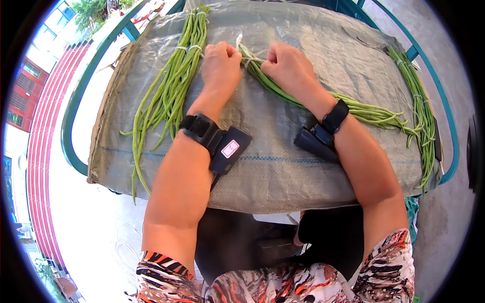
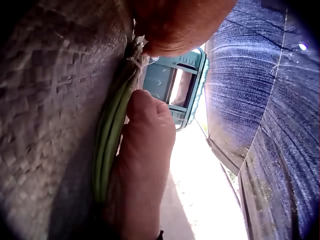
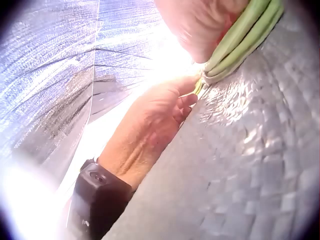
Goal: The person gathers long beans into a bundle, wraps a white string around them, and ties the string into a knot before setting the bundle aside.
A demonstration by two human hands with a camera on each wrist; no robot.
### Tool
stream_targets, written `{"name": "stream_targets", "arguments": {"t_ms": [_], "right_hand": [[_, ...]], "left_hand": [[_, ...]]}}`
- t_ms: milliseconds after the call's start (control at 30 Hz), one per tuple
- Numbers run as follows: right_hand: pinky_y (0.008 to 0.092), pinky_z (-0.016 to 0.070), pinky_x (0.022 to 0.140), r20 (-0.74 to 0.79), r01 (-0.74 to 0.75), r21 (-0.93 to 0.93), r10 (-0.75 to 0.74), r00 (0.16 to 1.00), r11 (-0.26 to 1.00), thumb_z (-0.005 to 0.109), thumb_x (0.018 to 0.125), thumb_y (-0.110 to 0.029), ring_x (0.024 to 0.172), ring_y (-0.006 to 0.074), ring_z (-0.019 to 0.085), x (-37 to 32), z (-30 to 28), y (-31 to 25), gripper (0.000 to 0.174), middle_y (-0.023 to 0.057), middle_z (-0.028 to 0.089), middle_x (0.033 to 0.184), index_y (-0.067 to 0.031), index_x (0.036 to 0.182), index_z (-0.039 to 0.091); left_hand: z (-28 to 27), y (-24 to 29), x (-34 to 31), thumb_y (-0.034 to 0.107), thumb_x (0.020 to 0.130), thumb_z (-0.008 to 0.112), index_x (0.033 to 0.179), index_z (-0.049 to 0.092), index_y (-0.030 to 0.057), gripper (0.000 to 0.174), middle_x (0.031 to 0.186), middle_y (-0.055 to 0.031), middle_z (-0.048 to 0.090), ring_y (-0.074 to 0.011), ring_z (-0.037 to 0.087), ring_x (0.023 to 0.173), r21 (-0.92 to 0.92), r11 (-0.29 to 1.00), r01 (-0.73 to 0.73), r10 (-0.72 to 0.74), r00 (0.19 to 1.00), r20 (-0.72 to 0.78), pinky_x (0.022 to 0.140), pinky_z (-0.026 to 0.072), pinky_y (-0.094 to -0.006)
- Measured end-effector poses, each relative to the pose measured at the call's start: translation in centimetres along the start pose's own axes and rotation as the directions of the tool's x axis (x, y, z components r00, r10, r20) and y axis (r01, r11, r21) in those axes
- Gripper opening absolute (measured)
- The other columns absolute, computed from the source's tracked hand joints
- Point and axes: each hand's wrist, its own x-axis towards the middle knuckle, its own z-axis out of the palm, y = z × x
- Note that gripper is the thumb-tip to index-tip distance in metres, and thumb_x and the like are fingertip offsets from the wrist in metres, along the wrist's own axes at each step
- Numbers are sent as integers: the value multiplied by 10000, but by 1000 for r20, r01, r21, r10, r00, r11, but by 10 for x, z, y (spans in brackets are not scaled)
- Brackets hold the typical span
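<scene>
A bundle of green long beans [image 1: 275, 90] lies slantwise across the middle of the sacking, one end between the hands. Around that end runs a pale tie [image 1: 251, 59], drawn out toward both sides. My left hand [image 1: 222, 68] pinches the tie on the left with curled fingers. On the right, my right hand [image 1: 293, 68] pinches it too, its forearm passing over the beans. The left wrist view shows the right hand [image 2: 147, 130] close beside the bean stems [image 2: 111, 135]. In the right wrist view the left hand [image 3: 152, 117] reaches the bundle's tied end.
Another tied bundle of long beans [image 1: 174, 83] lies to the left, its loose ends overhanging the front edge. A third bundle [image 1: 417, 101] lies along the right edge. Woven sacking [image 1: 283, 177] covers the surface, with a teal metal rail [image 1: 70, 111] around its sides.
</scene>
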Motion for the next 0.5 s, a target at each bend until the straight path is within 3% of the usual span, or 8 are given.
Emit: {"name": "stream_targets", "arguments": {"t_ms": [67, 167, 267, 367, 500], "right_hand": [[419, 470, 662, -33, 112, 59, -110, 993, 992, 603, 748, -178, 797, 302, 622, 4, 6, 9, 137, 99, 649, 782, -77, 840, 608], [426, 470, 665, -90, 115, 261, -94, 991, 959, 578, 760, -112, 785, 314, 609, 1, 5, 6, 139, 96, 649, 801, -86, 896, 591], [373, 468, 684, -61, 125, 160, -117, 991, 979, 585, 797, -106, 771, 271, 600, 0, 3, 4, 196, 77, 626, 797, -102, 991, 557], [436, 460, 730, -175, 241, -53, -247, 953, 969, 532, 801, -75, 811, 330, 592, 0, 5, 2, 137, 97, 649, 793, -88, 930, 579], [450, 451, 742, -164, 324, -119, -341, 926, 938, 512, 814, -68, 827, 333, 591, 0, 0, 1, 123, 106, 645, 779, -94, 915, 578]], "left_hand": [[-2, 2, 1, 203, 787, 599, 808, 612, 36, 169, 880, -173, 606, -338, 596, 814, -36, 998, 56, -55, 998, 37, 713, 475, -419], [-8, 10, 0, 217, 780, 600, 805, 614, 42, 177, 817, -162, 632, -328, 610, 820, -81, 989, 123, -119, 991, 59, 718, 476, -411], [-7, 11, 0, 215, 788, 589, 814, 615, 50, 169, 832, -158, 643, -331, 617, 835, -40, 988, 147, -144, 987, 73, 728, 476, -415], [-6, 13, 0, 206, 803, 570, 839, 615, 51, 165, 874, -165, 649, -343, 618, 847, 45, 987, 152, -155, 986, 58, 739, 477, -428], [-4, 13, 1, 185, 818, 541, 867, 612, 44, 165, 911, -182, 650, -358, 616, 868, 108, 983, 151, -156, 987, 41, 758, 480, -440]]}}
